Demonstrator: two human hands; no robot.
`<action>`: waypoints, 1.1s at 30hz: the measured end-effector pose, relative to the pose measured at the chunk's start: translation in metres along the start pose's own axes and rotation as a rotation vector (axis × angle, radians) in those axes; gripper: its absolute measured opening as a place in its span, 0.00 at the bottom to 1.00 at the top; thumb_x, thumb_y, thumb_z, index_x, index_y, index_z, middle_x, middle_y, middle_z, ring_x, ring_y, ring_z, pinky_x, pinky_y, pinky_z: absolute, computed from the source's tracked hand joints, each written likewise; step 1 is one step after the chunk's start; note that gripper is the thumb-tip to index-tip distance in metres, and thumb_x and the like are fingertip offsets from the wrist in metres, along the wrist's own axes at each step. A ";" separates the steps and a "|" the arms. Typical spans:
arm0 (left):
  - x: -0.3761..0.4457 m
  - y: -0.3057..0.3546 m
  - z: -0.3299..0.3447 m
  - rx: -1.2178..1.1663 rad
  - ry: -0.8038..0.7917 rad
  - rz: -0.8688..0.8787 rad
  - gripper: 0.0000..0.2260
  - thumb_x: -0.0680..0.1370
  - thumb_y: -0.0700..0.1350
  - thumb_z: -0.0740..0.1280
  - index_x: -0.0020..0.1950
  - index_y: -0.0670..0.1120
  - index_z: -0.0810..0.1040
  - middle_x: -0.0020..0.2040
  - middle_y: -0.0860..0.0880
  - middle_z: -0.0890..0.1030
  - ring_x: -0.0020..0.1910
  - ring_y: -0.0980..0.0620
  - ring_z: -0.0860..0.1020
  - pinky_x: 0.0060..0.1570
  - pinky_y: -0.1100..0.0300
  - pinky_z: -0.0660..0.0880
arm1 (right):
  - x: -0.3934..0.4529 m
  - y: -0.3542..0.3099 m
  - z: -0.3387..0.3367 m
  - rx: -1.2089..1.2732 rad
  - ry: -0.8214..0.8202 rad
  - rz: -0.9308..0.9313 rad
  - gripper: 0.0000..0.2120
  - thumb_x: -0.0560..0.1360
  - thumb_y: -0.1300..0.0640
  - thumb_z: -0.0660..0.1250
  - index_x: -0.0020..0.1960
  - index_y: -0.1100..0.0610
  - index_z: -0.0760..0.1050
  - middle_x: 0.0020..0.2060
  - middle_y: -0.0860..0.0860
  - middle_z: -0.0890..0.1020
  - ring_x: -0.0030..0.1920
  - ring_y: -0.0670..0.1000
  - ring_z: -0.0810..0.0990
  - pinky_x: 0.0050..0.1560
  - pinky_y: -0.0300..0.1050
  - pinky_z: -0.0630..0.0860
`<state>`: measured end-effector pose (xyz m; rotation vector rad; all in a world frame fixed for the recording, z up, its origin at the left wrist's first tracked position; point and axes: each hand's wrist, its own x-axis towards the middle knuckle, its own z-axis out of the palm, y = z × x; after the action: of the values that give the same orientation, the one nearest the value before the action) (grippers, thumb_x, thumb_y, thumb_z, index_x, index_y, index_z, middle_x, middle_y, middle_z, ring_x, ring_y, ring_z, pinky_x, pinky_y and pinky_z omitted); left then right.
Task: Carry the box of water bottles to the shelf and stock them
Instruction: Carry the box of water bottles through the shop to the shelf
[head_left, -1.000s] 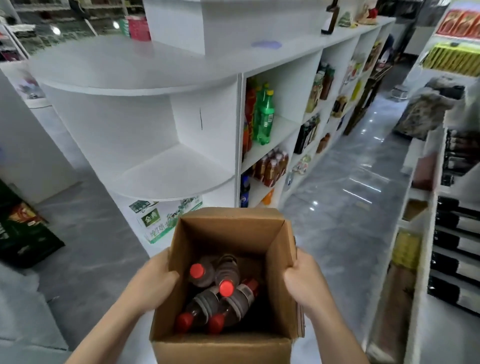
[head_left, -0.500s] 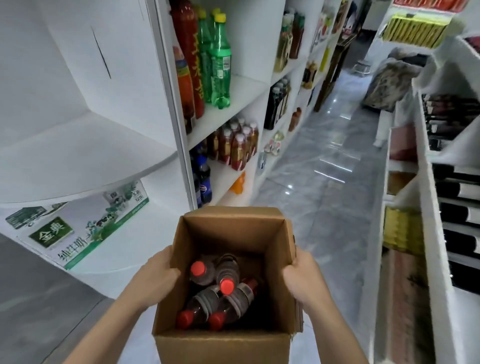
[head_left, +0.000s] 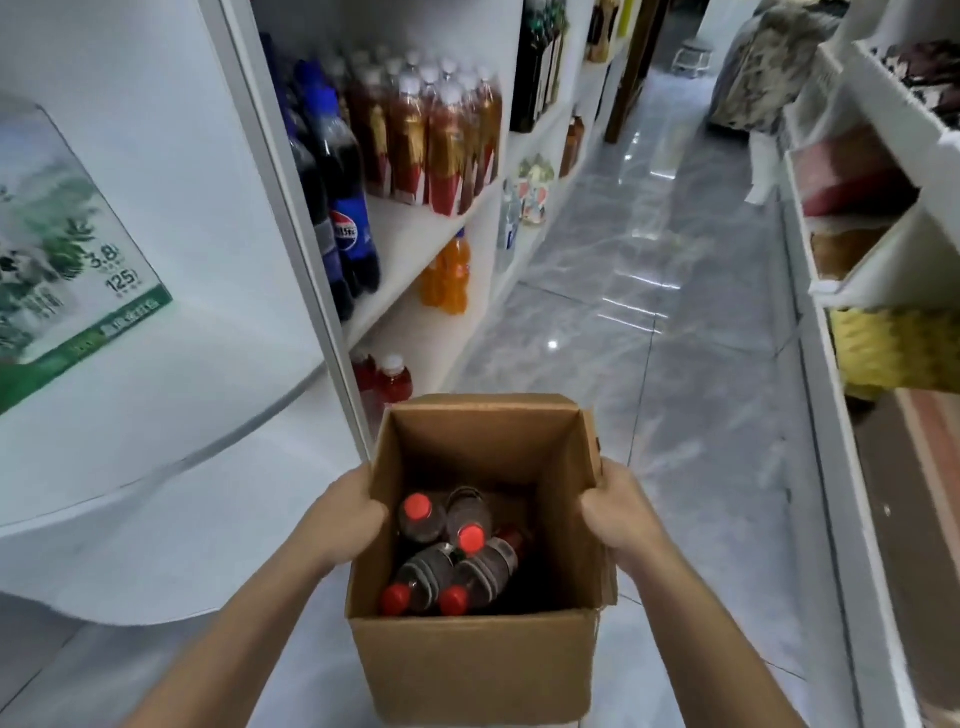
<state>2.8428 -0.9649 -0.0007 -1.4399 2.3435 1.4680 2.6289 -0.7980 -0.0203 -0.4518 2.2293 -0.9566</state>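
An open cardboard box (head_left: 475, 670) is held in front of me above the floor. Inside lie several dark bottles with red caps (head_left: 452, 551), tipped against one another. My left hand (head_left: 345, 519) grips the box's left wall, thumb over the rim. My right hand (head_left: 618, 514) grips the right wall the same way. The white shelf unit (head_left: 415, 228) stands just left of the box, its lower levels close by.
The shelf holds cola bottles (head_left: 337, 208), red-labelled tea bottles (head_left: 436, 130), orange soda (head_left: 449, 275) and red drinks (head_left: 387, 382) at the bottom. A green-printed carton (head_left: 67, 249) sits on the rounded end shelf. The grey tiled aisle (head_left: 649, 322) runs ahead between shelves; another rack (head_left: 883, 270) lines the right.
I have moved forward and lower along the aisle with the box. The shelf's lower levels now fill the left of the view. Both hands keep the same grip.
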 end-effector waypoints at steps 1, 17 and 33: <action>0.009 -0.009 0.007 0.004 -0.011 -0.001 0.16 0.62 0.44 0.61 0.48 0.49 0.78 0.47 0.47 0.83 0.47 0.47 0.81 0.51 0.45 0.79 | 0.008 0.008 0.008 -0.001 0.001 0.008 0.16 0.73 0.68 0.58 0.49 0.53 0.79 0.43 0.54 0.85 0.46 0.56 0.83 0.50 0.63 0.83; 0.084 -0.091 0.036 0.163 0.008 -0.102 0.12 0.73 0.45 0.62 0.55 0.48 0.76 0.54 0.45 0.82 0.50 0.45 0.79 0.55 0.47 0.76 | 0.052 0.063 0.102 -0.074 0.008 0.109 0.14 0.74 0.67 0.63 0.55 0.53 0.78 0.45 0.52 0.83 0.48 0.54 0.82 0.52 0.56 0.82; 0.082 -0.113 0.056 0.536 0.300 0.342 0.26 0.80 0.40 0.59 0.78 0.49 0.60 0.81 0.51 0.53 0.80 0.48 0.48 0.78 0.49 0.48 | 0.046 0.006 0.184 -0.712 -0.221 -0.552 0.36 0.77 0.61 0.69 0.80 0.53 0.56 0.80 0.55 0.58 0.80 0.58 0.55 0.78 0.55 0.62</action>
<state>2.8522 -0.9956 -0.1474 -1.2182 2.9617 0.5831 2.7221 -0.9125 -0.1397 -1.4692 2.2198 -0.2858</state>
